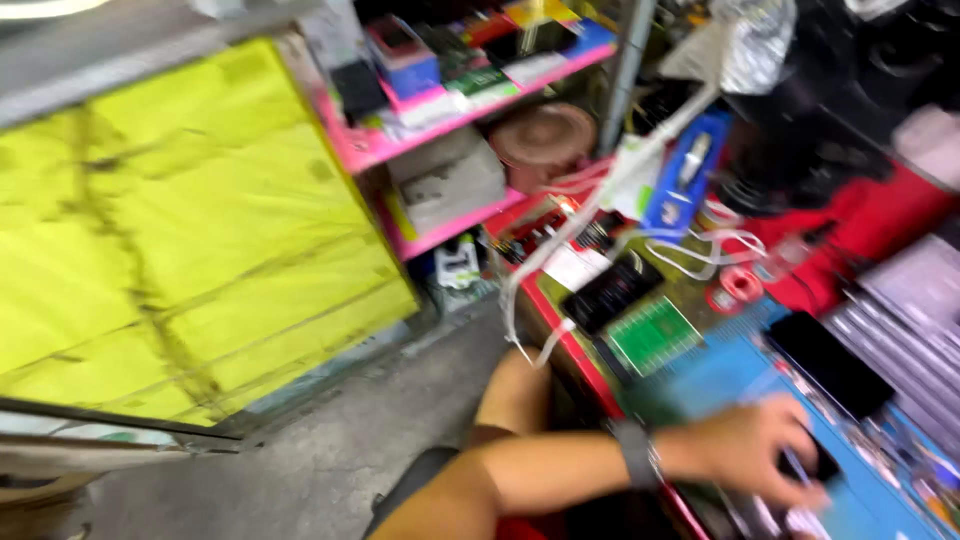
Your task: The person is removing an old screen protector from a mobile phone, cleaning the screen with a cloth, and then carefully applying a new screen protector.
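Scene: You sit at a crowded repair bench, head turned left, the view tilted and smeared by motion.
Left hand: Your left hand, a dark band on its wrist, reaches across the blue work mat and rests over a small dark device near the mat's lower right.
Fingers: They curl down around the device; blur hides whether they pinch it or only press on it, so the grasp cannot be told for certain. A thin light sliver shows by the fingertips, too blurred to name.
Right hand: Out of view.
Where the device lies: On the mat, under your fingers, just below a larger black phone lying flat.
Around it: A green gridded pad and a black slab sit up the bench; white cables loop beyond them. A pink shelf of boxes stands to the left, beside a yellow panel.
Step in hand: By the look of it, you are steadying the small device on the mat.
Next move calls for: Eyes back on the bench and a firm, level hold before any fine work, with the phone and loose cables kept clear of your wrist.
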